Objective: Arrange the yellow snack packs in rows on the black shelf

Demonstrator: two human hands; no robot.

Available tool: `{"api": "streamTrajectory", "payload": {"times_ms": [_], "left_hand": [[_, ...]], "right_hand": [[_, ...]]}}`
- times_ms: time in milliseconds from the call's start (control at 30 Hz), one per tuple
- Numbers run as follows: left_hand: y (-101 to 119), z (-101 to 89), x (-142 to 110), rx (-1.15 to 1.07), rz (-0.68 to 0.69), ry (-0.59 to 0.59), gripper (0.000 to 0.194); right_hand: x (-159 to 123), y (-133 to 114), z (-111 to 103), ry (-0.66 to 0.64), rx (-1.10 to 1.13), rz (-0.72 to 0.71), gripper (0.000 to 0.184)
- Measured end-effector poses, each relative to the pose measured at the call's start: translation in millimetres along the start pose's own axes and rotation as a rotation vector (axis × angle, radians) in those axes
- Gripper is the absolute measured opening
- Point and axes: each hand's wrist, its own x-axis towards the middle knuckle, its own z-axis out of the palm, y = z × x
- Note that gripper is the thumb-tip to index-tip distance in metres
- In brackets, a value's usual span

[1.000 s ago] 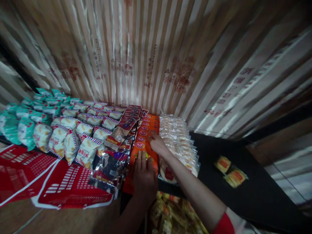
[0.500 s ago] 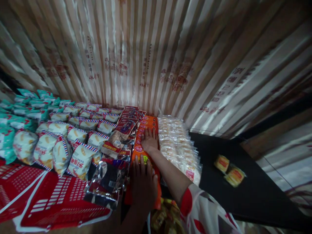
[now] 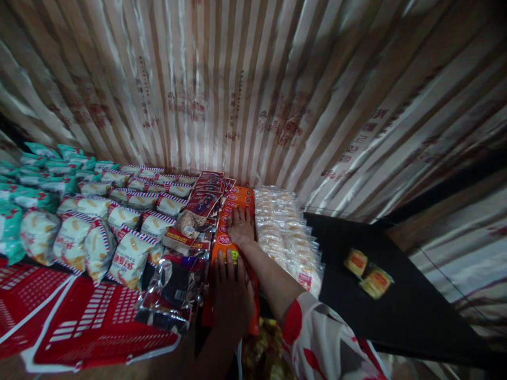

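A row of overlapping orange snack packets (image 3: 222,232) lies on the dark table. My left hand (image 3: 232,295) rests on the near part of the row, its fingers stretched forward. Farther back, my right hand (image 3: 241,226) lies flat on the same packets with fingers spread. Left of the row are overlapping dark red packets (image 3: 202,203), with a shiny dark packet (image 3: 168,295) at their near end. Clear bags of pale round crackers (image 3: 281,227) stand in rows along the right side. Neither hand grips anything.
White chip bags (image 3: 129,258) and teal bags (image 3: 35,198) fill the left side. Red baskets (image 3: 99,316) sit below the table edge. Two yellow packets (image 3: 374,282) lie on the black tabletop (image 3: 412,311). A striped curtain (image 3: 237,79) hangs behind. Yellowish packets (image 3: 265,353) show below.
My right hand has gone from bent fingers at the orange packets' right edge to lying flat across them. My left hand stays on the near part. The view has shifted slightly.
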Motion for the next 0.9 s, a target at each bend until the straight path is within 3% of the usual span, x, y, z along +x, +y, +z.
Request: {"api": "streamTrajectory", "payload": {"times_ms": [167, 333, 567, 900], "left_hand": [[-0.2, 0.2, -2.2, -0.026, -0.001, 0.009, 0.052], [-1.9, -2.0, -1.1, -0.054, 0.019, 0.032, 0.056], [-5.0, -7.8, -0.8, -0.071, 0.079, 0.062, 0.036], [-4.1, -9.6, -0.4, -0.098, 0.065, 0.024, 0.036]], "right_hand": [[-0.4, -2.9, -4.7, -0.020, -0.036, 0.010, 0.060], [6.2, -3.5, -8.4, 0.018, -0.153, -0.096, 0.058], [28.8, -9.8, -9.3, -0.077, -0.126, -0.082, 0.055], [45.2, -10.6, -5.4, -0.130, -0.148, -0.060, 0.057]]}}
